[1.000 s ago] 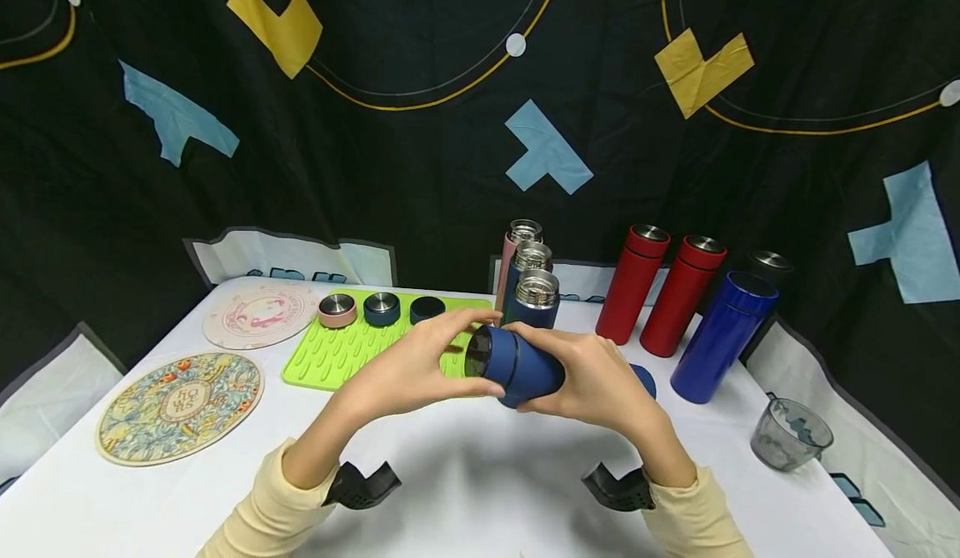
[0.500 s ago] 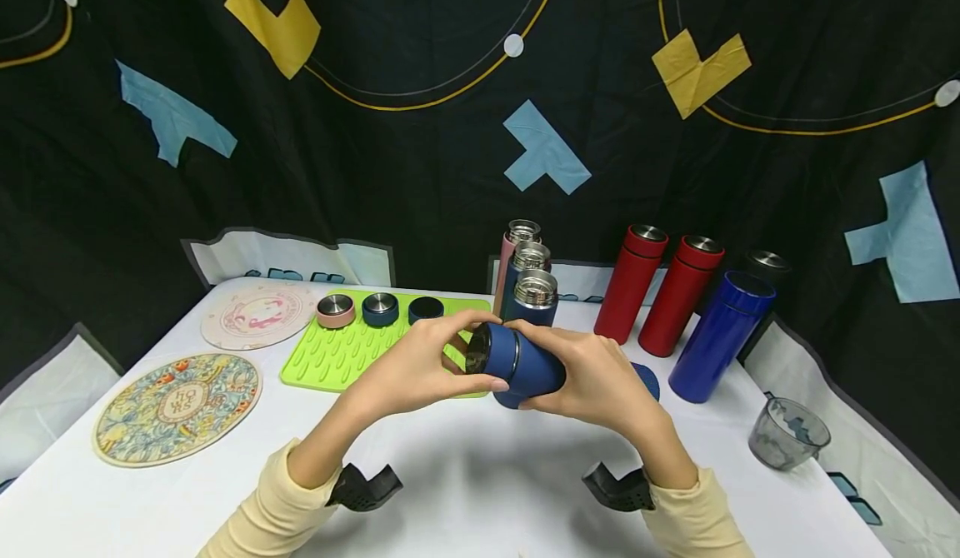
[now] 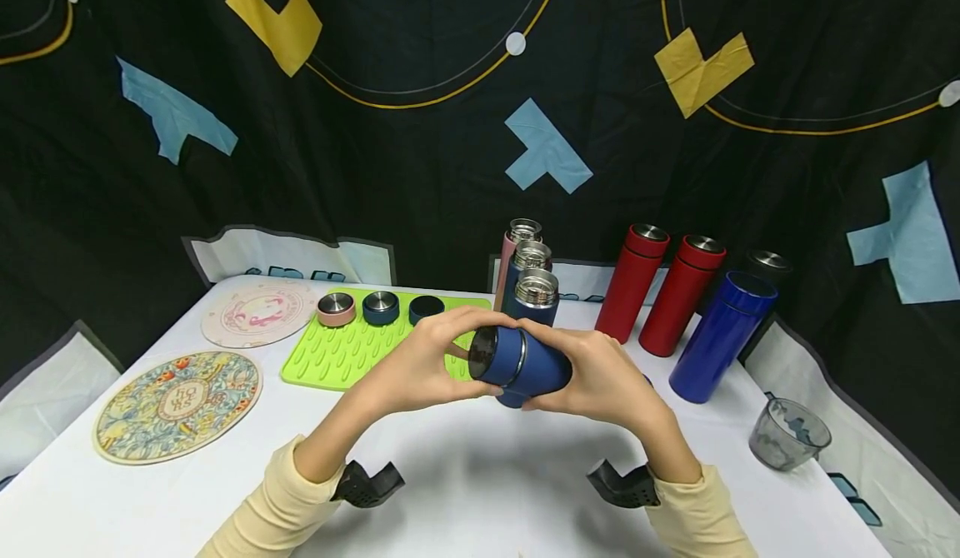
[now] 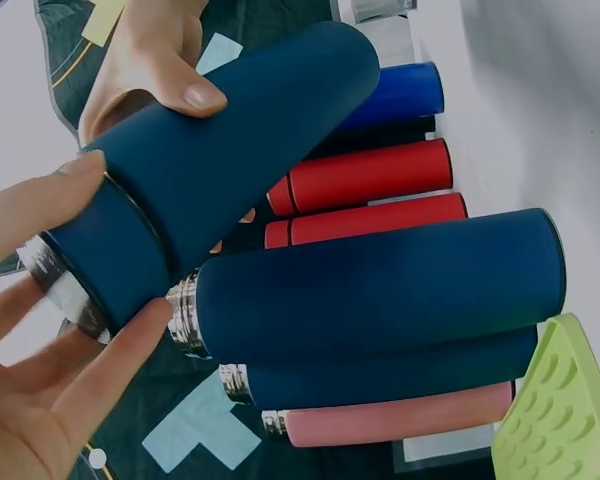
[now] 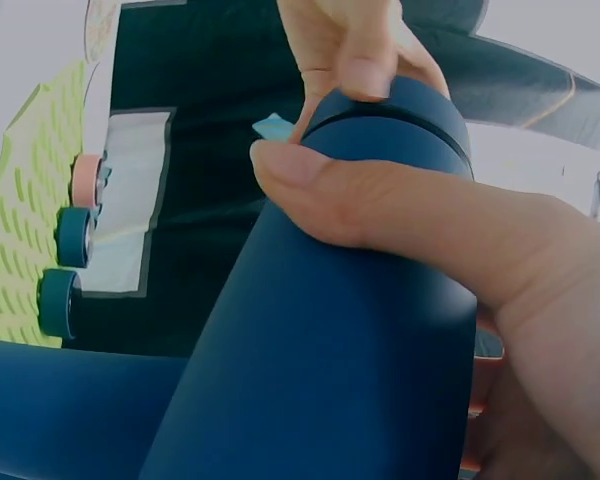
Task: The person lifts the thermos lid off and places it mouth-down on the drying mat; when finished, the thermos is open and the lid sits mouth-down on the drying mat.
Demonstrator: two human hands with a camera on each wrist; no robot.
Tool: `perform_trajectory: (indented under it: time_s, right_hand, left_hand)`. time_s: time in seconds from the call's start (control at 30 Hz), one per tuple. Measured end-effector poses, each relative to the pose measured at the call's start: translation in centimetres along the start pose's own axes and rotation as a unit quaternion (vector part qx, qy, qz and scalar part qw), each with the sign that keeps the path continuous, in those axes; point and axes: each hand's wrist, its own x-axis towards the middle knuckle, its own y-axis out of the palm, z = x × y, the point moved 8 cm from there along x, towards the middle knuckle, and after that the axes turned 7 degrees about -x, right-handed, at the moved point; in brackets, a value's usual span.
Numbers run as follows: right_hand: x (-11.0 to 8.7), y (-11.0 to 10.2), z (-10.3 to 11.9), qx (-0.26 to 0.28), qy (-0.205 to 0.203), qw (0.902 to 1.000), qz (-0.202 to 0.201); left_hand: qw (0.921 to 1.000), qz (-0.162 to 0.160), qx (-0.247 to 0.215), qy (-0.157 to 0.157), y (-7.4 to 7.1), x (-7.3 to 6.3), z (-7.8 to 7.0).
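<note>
Above the table, both hands hold a dark blue thermos tilted, its lid end toward the left. My left hand grips the blue lid between thumb and fingers. My right hand wraps round the body, thumb lying along it near the seam in the right wrist view. A thin silver ring shows between lid and body in the head view. Just behind stand two lidless dark blue thermoses and a lidless pink thermos, their steel necks bare. The nearer blue thermos is partly hidden by the hands.
A green mat bears a pink lid and two dark lids. Two round placemats lie at left. At right stand two red thermoses, a bright blue thermos, a black one behind, and a clear glass cup.
The seam between lid and body has gone from dark to a silver ring. The left fingers have shifted round the lid, and the thermos has moved slightly right.
</note>
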Motion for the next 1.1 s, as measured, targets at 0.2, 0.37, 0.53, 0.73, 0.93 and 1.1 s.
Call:
perform_trajectory:
  time_s: [0.2, 0.37, 0.53, 0.73, 0.93, 1.1]
  right_hand:
    - [0.2, 0.1, 0.1, -0.028, 0.016, 0.9995, -0.004]
    - [0.3, 0.0, 0.1, -0.047, 0.021, 0.9986, -0.011]
    - [0.0, -0.7, -0.6, -0.052, 0.034, 0.9978, -0.022]
    - [-0.7, -2.7, -2.4, 0.001, 0.052, 0.9976, -0.046]
    - [-1.8, -5.4, -4.1, 0.052, 0.065, 0.9896, -0.117]
    - [-2.2, -6.3, -6.1, 0.067, 0.103, 0.9768, -0.176]
  left_hand:
    - [0.9978, -0.026, -0.012, -0.059, -0.5, 0.1, 0.9]
    - [0.9930, -0.052, -0.010, -0.105, -0.9, 0.0, 1.5]
    - [0.9857, -0.091, 0.005, -0.142, -2.5, -0.3, 1.8]
    - [0.9793, -0.115, 0.028, -0.164, -5.0, -0.6, 2.5]
    - [0.9743, -0.104, 0.046, -0.195, -5.9, -1.1, 5.3]
    - [0.9728, -0.083, 0.080, -0.201, -5.3, -1.2, 8.6]
